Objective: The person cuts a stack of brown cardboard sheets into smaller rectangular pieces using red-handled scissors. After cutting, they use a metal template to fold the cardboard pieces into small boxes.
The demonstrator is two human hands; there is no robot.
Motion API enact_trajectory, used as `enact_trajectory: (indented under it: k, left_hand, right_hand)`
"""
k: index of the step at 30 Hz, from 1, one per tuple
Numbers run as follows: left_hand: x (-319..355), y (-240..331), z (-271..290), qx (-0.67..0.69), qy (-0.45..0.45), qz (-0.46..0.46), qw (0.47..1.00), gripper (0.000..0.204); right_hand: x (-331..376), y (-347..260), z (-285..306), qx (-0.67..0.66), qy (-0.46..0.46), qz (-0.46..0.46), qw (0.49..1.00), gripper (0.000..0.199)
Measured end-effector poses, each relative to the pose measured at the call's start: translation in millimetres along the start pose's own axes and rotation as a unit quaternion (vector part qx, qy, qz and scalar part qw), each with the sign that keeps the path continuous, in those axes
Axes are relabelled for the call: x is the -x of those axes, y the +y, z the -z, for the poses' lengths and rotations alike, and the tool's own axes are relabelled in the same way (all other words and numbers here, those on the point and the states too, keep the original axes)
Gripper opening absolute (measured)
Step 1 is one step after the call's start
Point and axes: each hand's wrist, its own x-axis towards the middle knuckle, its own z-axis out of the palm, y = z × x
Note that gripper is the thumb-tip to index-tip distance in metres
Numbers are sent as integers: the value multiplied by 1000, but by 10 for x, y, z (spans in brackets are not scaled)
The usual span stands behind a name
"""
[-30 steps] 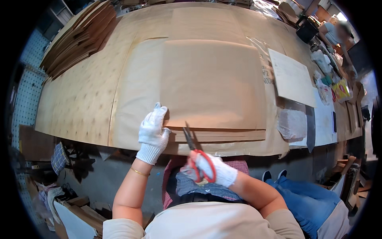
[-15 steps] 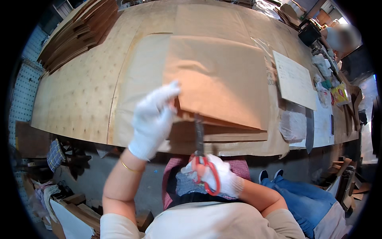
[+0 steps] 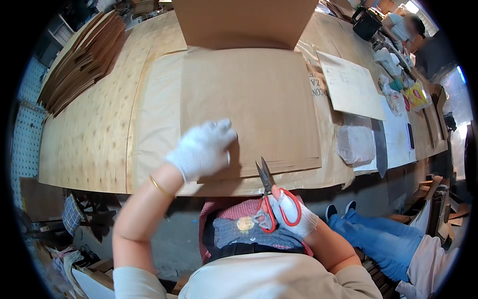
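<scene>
While one brown paper panel (image 3: 244, 25) stands raised at the far edge, apparently a finished step, the brown paper stack (image 3: 249, 104) lies flat on the plywood table (image 3: 84, 134), seemingly unworked. Right hand (image 3: 300, 218): clasped around red-handled scissors (image 3: 268, 186), blades slightly parted. Left hand (image 3: 201, 148): curled over the stack, grip indeterminable.

Counter (image 3: 84, 149): paper sheets (image 3: 254, 104), centre; board (image 3: 351, 85), right; packet (image 3: 356, 144), before board; cardboard stack (image 3: 82, 62), rear left. Scissors (image 3: 268, 186): in right hand (image 3: 294, 212), at sheets' front edge.
</scene>
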Motion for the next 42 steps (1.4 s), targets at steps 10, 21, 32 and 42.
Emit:
enact_trajectory:
  k: [10,21,32,42]
  left_hand:
    - [31,360,-800,-32,274,40,960,49]
    - [74,431,-628,9,263,21,965,53]
    - [41,407,-700,-33,282,21,959,52]
    - [140,374,-784,5,290,76,954,67]
  right_hand:
    - [52,-143,-19,366,79,57,926,41]
    - [-2,-151,136,199,63,31,977,51]
    - [167,258,885,101,176,168,965,37]
    - [233,-78,639,109,247,52,961,36]
